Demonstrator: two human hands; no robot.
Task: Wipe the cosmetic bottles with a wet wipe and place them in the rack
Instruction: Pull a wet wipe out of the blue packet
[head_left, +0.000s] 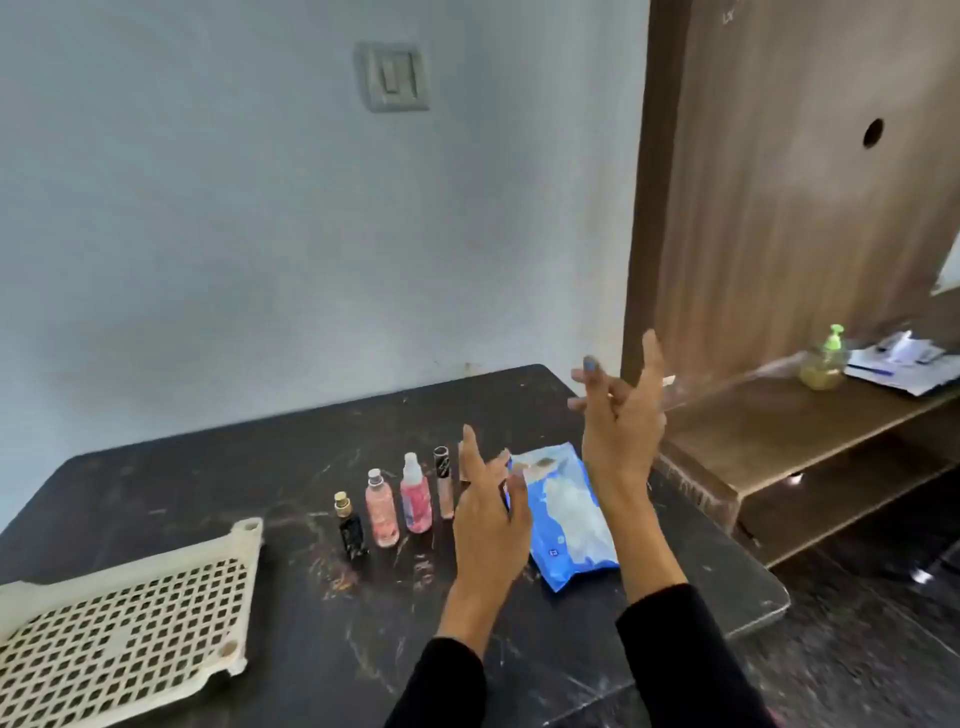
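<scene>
Fingers of both hands spread, holding nothing: left hand (485, 512), right hand (621, 415); wipes pack (563, 514) sealed; rack (119, 623) bare

No legible text, brand, number or sign found on any item; the blue wet wipe pack (563, 519) at 5 o'clock carries a small dark mark, too blurred to read; the dark-capped tube (443, 480) shows pale lettering, unreadable; the bottle labels are indistinct.
</scene>
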